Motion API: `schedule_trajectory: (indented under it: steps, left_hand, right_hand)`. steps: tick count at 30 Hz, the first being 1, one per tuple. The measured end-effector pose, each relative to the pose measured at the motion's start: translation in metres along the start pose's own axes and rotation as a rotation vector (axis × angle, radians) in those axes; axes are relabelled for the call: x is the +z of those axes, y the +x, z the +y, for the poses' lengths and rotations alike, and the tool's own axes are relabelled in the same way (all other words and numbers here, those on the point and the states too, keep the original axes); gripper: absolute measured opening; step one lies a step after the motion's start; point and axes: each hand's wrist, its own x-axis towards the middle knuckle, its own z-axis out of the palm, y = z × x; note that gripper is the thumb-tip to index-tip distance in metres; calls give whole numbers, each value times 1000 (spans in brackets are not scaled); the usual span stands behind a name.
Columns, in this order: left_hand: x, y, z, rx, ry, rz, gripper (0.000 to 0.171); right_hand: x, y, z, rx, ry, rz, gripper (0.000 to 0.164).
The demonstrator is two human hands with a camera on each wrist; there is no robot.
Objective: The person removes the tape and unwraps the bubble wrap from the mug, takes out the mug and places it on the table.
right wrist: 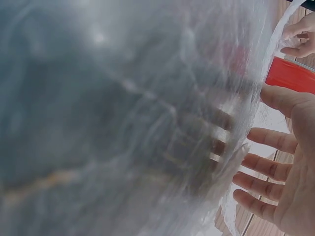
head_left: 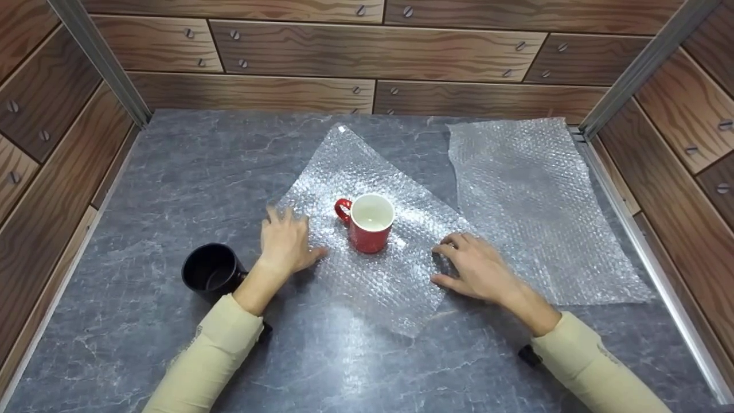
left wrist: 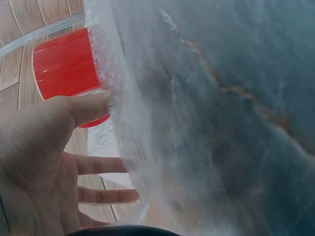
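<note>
A red mug [head_left: 370, 226] with a white inside stands upright on a sheet of bubble wrap [head_left: 367, 298], its handle to the left. My left hand [head_left: 285, 241] is at the sheet's left edge with fingers spread; in the left wrist view its fingertips [left wrist: 129, 195] meet the film. On the sheet's right side, my right hand [head_left: 479, 268] has its fingers apart and slightly bent. Its fingertips [right wrist: 239, 179] lie right at the film's edge in the right wrist view. Neither hand touches the mug.
A black mug [head_left: 212, 271] stands left of the left forearm, partly overlapped by that wrist. Another bubble wrap sheet [head_left: 533, 201] lies flat at the right, by the metal rail [head_left: 659, 275]. Wood-patterned walls [head_left: 373, 51] enclose the grey marbled table [head_left: 189, 160].
</note>
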Motion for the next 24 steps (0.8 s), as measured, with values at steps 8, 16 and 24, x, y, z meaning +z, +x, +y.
schedule_trajectory:
  steps: [8,16,24]
  left_hand:
    - [5,2,-1,-19,-18,-65,93]
    - [8,3,-3,-19,-25,-75,94]
    - [7,2,-3,-25,-34,-59,94]
  right_hand:
    - [-1,-1,-1,-9,-7,1,64]
    - [0,-1,-1,-10,-6,8,64]
    - [2,-2,-2,-20,-9,30,61]
